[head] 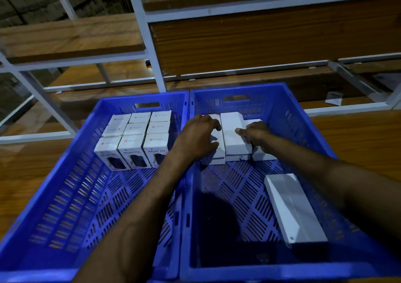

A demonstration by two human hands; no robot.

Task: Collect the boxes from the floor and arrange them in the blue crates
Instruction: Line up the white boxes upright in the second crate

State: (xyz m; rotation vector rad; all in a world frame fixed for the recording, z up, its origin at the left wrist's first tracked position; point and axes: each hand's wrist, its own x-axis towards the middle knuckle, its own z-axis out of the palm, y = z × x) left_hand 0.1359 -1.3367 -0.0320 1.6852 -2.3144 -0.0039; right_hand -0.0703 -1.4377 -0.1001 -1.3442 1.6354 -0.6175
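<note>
Two blue crates stand side by side on a wooden surface. The left crate [65, 196] holds several small white boxes [134, 139] packed in rows at its far end. In the right crate [303, 113], three plain white boxes lie in a row at the far end. My left hand [197, 137] grips the leftmost box [213, 157], fingers curled over its top. My right hand [256, 134] rests on the rightmost box [263, 156], thumb against the taller middle box [233, 133]. A long white box [293, 206] lies loose near the right wall.
Behind the crates runs a white metal rack [152, 50] with wooden shelves [71, 37]. A small white card [334, 98] lies on a low shelf at the right. The near halves of both crates show bare perforated floor.
</note>
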